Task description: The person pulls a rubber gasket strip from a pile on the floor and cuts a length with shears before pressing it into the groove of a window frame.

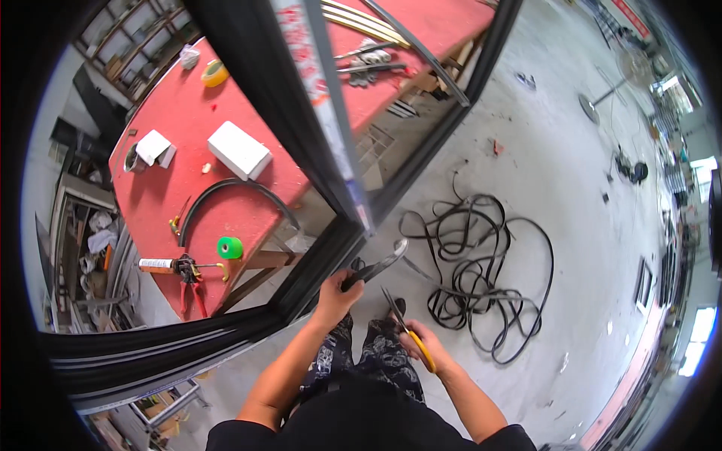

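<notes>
- Fingers of the left hand (336, 300) were clamped on a dark strip (382, 265), centre of the frame.
- Fingers of the right hand (432, 342) gripped yellow-handled scissors (423, 352), lower centre.
- Tangled black strips (468, 292) lay right of centre.

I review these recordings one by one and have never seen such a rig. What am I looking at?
There is no machine: a person works bare-handed. The one picture comes from a fisheye camera on the person's head, looking down, so straight edges bend toward its rim. The left hand holds a dark strip; the right hand holds yellow-handled scissors. On the red table lie a white box, a green roll, a yellow tape roll and a caulking gun, among other things. A dark frame cuts across the view, and a black tangle lies on the floor to the right.
</notes>
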A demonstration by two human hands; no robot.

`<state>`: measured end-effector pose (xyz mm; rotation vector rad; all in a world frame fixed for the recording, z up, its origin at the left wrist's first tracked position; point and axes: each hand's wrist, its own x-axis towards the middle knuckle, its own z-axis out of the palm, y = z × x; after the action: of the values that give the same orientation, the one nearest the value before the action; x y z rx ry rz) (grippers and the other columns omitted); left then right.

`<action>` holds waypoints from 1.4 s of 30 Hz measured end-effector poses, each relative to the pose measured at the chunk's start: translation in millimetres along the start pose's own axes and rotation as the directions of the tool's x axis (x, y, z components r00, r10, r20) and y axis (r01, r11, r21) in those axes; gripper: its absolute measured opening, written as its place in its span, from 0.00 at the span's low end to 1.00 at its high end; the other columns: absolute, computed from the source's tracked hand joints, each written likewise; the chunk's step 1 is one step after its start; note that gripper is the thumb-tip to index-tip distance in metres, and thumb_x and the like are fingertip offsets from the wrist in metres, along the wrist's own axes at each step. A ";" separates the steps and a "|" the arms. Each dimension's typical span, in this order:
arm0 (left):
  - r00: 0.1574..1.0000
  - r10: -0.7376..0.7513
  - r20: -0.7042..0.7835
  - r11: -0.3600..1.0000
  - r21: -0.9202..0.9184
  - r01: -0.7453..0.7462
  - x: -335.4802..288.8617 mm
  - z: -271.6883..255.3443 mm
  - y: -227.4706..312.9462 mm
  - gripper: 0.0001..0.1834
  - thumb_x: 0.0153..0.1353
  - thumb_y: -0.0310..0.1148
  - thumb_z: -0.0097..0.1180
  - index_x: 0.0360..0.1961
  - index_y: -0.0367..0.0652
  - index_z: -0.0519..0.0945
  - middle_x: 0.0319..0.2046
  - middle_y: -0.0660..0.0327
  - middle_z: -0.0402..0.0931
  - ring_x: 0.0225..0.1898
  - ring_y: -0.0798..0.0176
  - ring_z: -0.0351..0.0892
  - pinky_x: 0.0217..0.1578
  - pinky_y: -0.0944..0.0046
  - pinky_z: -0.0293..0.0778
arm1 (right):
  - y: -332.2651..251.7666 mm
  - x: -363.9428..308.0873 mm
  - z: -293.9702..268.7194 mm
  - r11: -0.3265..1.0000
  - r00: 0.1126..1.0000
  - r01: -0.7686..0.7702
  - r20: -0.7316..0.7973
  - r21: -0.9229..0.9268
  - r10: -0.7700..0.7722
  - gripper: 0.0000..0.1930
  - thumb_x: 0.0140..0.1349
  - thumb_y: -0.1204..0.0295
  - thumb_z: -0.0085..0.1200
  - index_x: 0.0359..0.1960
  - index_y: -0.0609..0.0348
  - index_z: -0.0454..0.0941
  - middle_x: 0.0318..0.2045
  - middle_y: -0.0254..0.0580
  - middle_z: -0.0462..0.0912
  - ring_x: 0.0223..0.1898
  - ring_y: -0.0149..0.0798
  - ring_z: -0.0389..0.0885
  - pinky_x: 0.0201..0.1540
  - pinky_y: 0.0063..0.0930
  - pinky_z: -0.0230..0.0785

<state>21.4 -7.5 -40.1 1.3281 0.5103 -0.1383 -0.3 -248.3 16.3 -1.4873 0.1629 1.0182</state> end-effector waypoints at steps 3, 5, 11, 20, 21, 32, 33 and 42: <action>1.000 0.009 0.025 0.994 0.109 -0.011 -12.1 30.5 6.7 0.07 0.59 0.30 0.59 0.32 0.37 0.77 0.21 0.73 0.67 0.25 0.79 0.64 0.26 0.73 0.61 | 1.6 2.0 -8.9 0.999 0.999 0.049 -0.019 0.015 -0.049 0.15 0.66 0.63 0.55 0.51 0.54 0.73 0.25 0.26 0.70 0.21 0.20 0.64 0.22 0.16 0.56; 0.998 0.013 0.063 0.977 0.213 -0.026 -20.7 46.1 10.8 0.07 0.59 0.30 0.59 0.32 0.37 0.77 0.21 0.73 0.67 0.25 0.79 0.65 0.27 0.74 0.61 | -3.1 -2.8 -16.8 0.991 0.993 0.120 -0.028 0.061 -0.118 0.19 0.64 0.59 0.59 0.49 0.56 0.74 0.30 0.28 0.74 0.29 0.23 0.70 0.31 0.19 0.65; 0.988 -0.019 0.155 0.969 0.248 -0.020 -36.3 92.6 19.9 0.06 0.58 0.27 0.58 0.33 0.36 0.76 0.24 0.70 0.69 0.28 0.78 0.66 0.30 0.74 0.64 | -5.3 -17.4 -51.1 0.988 0.990 0.133 -0.037 -0.081 -0.137 0.25 0.59 0.56 0.65 0.49 0.61 0.74 0.31 0.31 0.74 0.35 0.25 0.70 0.40 0.22 0.67; 0.972 0.003 0.235 0.930 0.357 -0.089 -45.2 122.3 22.4 0.09 0.59 0.29 0.59 0.36 0.34 0.76 0.25 0.68 0.70 0.29 0.76 0.67 0.30 0.72 0.65 | 6.7 -33.5 -83.1 0.990 0.991 0.128 -0.021 -0.064 -0.129 0.22 0.58 0.58 0.67 0.44 0.64 0.78 0.33 0.31 0.81 0.35 0.23 0.75 0.41 0.20 0.69; 0.970 -0.011 0.242 0.932 0.355 -0.077 -45.9 123.7 21.7 0.10 0.59 0.30 0.59 0.37 0.34 0.76 0.25 0.68 0.71 0.28 0.77 0.67 0.29 0.72 0.65 | 8.2 -35.4 -84.2 0.991 0.991 0.125 -0.037 -0.037 -0.127 0.20 0.58 0.60 0.67 0.43 0.63 0.79 0.32 0.30 0.81 0.34 0.22 0.75 0.40 0.19 0.69; 0.914 -0.094 0.394 0.995 -0.002 0.103 -56.0 129.3 43.4 0.09 0.66 0.30 0.55 0.44 0.37 0.74 0.33 0.65 0.75 0.34 0.73 0.73 0.36 0.72 0.69 | -58.5 -79.2 -102.3 0.926 0.917 0.376 -0.152 0.022 -0.369 0.10 0.59 0.70 0.64 0.39 0.58 0.77 0.25 0.24 0.73 0.27 0.20 0.67 0.31 0.16 0.61; 0.891 -0.071 0.449 0.992 -0.061 0.110 -52.6 124.7 51.8 0.09 0.67 0.30 0.55 0.45 0.38 0.74 0.35 0.64 0.75 0.36 0.72 0.74 0.40 0.72 0.70 | -58.5 -79.8 -110.3 0.926 0.918 0.372 -0.170 0.064 -0.358 0.15 0.59 0.66 0.66 0.42 0.60 0.77 0.28 0.28 0.74 0.30 0.22 0.70 0.35 0.18 0.65; 0.844 0.302 0.443 0.896 -0.434 -0.093 -42.3 151.9 122.8 0.22 0.60 0.43 0.64 0.45 0.38 0.73 0.36 0.59 0.74 0.41 0.62 0.73 0.45 0.64 0.69 | -42.6 -52.6 -82.5 0.814 0.764 0.558 -0.283 -0.160 -0.579 0.29 0.51 0.69 0.71 0.54 0.60 0.72 0.41 0.37 0.79 0.37 0.27 0.74 0.37 0.20 0.67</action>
<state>72.8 -129.0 110.1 0.8844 -0.0555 -0.1870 35.4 -333.5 69.6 -1.6155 -0.0998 0.2834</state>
